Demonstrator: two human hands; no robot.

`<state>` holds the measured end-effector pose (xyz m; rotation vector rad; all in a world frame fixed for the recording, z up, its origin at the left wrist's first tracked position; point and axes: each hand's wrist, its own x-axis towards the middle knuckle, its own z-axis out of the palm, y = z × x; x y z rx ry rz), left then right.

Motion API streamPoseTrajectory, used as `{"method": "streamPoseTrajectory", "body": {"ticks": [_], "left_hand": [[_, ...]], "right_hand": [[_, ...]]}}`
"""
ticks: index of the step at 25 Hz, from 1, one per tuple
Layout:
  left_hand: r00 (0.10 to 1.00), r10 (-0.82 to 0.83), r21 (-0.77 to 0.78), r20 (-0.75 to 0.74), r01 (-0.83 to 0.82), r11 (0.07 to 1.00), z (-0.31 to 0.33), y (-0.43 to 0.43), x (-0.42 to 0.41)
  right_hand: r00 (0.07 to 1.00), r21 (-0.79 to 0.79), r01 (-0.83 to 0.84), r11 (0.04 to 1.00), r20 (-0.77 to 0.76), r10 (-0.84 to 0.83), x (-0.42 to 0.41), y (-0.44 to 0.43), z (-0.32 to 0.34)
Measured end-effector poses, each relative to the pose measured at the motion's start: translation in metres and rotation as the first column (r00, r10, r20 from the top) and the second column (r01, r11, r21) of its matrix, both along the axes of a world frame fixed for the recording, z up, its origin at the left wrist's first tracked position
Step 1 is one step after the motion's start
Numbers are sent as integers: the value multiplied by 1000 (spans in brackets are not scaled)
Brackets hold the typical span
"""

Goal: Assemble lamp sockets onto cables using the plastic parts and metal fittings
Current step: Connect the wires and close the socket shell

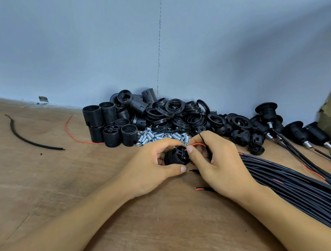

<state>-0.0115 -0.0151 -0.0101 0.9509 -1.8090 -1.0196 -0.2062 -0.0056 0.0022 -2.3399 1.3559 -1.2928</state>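
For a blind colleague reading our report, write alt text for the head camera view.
A person's left hand grips a black lamp socket while the right hand pinches a red wire at the socket's end, above a wooden table. Behind lie black threaded shells, rings and silver metal fittings; a bundle of black cables lies at the right.
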Motion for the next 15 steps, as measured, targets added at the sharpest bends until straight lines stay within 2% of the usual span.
{"method": "streamPoseTrajectory", "body": {"ticks": [8,12,15], "left_hand": [[999,18,17,27,-18,1000,0,2,4],[1000,2,36,-11,-2,999,-1,1,6],[1000,-15,6,-11,15,1000,-1,2,7]], "right_hand": [[999,41,-31,999,20,30,-3,-1,1],[991,75,-74,994,120,64,-3,0,1],[987,87,-98,991,133,86,-3,1,0]]}}
